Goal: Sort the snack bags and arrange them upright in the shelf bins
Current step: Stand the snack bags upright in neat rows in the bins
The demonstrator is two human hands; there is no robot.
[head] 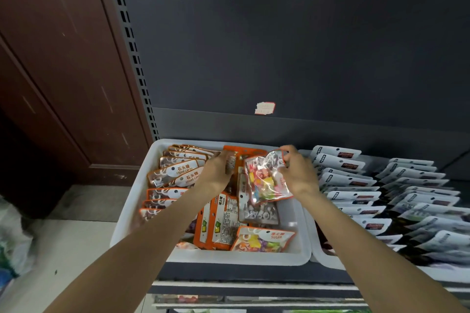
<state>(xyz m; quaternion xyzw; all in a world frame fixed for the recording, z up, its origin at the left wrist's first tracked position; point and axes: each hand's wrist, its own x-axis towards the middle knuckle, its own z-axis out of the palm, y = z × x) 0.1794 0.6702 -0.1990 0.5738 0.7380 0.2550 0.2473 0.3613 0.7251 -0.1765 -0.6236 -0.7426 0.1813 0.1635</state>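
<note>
A white bin [137, 201] on the shelf holds orange-trimmed candy bags. A row of "stone candy" bags [178, 170] stands along its left side. Loose "sugar" bags [264, 239] lie flat and jumbled in the middle and front. My right hand [298, 173] pinches the top edge of a clear bag of coloured candies [265, 180], held tilted above the bin. My left hand [218, 169] grips an orange bag [232, 162] near the back of the bin.
A second white bin [323, 256] to the right holds rows of white and dark bags [356, 185]. The dark shelf back panel [279, 46] with a small sticker rises behind. A brown door stands at left, and plastic bags lie on the floor at lower left.
</note>
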